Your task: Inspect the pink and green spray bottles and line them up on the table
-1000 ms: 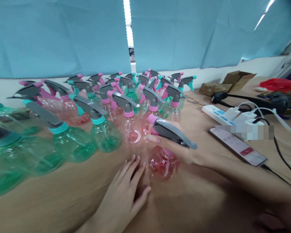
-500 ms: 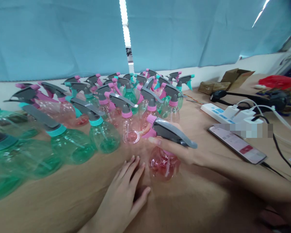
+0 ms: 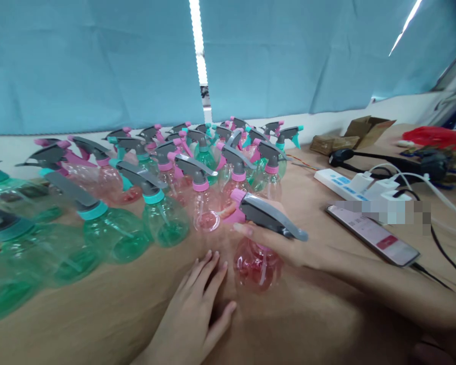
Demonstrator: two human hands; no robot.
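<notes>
Brown tabletop (image 3: 110,314) stretches beneath the left hand (image 3: 192,304), loosely spread and holding nothing; just right of it stands a round, transparent pink plastic spray bottle (image 3: 253,268) with a grey-and-pink head, the right hand (image 3: 289,249) curled around its neck. The bottle looks light, stiff and slick-bellied; its narrow neck seems the surest hold.

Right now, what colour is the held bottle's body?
The bottle's body is see-through pink, clearest in the head view.

Count stands at over twenty bottles (image 3: 167,223), two hands (image 3: 193,312), one phone (image 3: 372,236), one power strip (image 3: 336,183), three plugs (image 3: 381,188).
</notes>
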